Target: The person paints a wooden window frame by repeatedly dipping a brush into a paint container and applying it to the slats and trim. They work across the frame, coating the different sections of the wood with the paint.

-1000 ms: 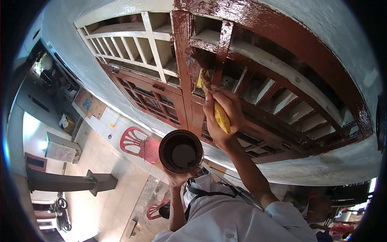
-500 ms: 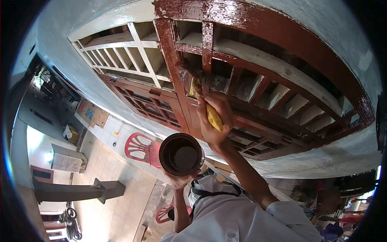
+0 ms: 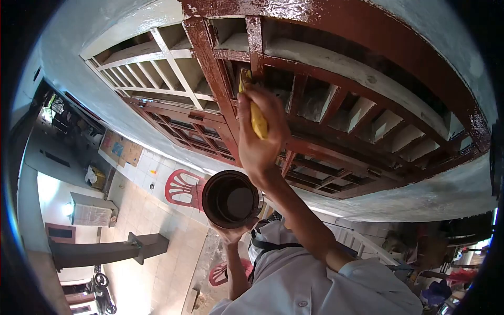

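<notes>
Yellow-handled, the brush [image 3: 258, 121] is clamped in the fingers of the right hand [image 3: 274, 118], the one nearer the brown lattice [image 3: 203, 52]; its long axis points up from palm toward it, bristle contact unclear. Lower, near the right wrist, the left hand [image 3: 232, 233] grips the dark pot [image 3: 214, 199] from beneath.

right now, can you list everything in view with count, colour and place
can: 1, dark, in left hand
brush: 1, yellow handle, in right hand
vent frame: 1, brown and cream, top
windows: 2, brown, below vent frame
chairs: 2, red, left of and below can
pillar: 1, grey, lower left
motorbike: 1, dark, bottom left
lamp: 1, white, left
sheet: 1, brown, left
wall: 1, blue-grey, around vent frame
floor: 1, pale tiles, lower left
clutter: uncounted, mixed, lower right
shirt: 1, white, bottom
left hand: 1, bare, under can
right hand: 1, bare, around brush
</notes>
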The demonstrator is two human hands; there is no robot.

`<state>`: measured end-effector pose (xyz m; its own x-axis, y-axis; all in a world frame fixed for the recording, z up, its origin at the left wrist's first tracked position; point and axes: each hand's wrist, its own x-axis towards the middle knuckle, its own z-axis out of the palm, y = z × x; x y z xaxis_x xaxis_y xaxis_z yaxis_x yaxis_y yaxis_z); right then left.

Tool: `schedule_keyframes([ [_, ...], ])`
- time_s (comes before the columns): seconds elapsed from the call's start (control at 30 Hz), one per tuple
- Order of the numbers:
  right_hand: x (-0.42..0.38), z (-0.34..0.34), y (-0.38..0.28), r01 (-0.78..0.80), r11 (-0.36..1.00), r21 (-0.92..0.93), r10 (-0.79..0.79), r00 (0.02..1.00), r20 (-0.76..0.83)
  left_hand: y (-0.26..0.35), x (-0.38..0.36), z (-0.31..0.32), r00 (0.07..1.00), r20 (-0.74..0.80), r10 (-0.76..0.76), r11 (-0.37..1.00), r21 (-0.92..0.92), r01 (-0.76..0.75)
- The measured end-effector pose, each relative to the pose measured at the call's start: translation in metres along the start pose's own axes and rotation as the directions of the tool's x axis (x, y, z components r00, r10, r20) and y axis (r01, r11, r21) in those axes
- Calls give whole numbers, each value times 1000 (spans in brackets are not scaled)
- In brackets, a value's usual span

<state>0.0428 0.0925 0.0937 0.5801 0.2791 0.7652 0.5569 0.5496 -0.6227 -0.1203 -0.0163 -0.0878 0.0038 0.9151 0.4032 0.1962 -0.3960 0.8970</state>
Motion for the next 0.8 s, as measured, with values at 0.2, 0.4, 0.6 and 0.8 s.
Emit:
schedule_keyframes([
  [0.2,-2,-35,11,109,991,71,-121,976,182,-3,0,-4,1000,-26,10,1000,28,-10],
  [0.4,-7,-46,-2,109,990,93,-126,972,197,-4,-1,-7,999,-35,24,998,56,-22],
  [0.6,4,0,-5,43,999,-19,-43,999,22,-5,-4,-8,999,-38,29,996,80,-26],
  [0.8,4,-16,9,0,988,157,-20,992,128,-5,-4,-7,998,-46,36,995,98,-31],
])
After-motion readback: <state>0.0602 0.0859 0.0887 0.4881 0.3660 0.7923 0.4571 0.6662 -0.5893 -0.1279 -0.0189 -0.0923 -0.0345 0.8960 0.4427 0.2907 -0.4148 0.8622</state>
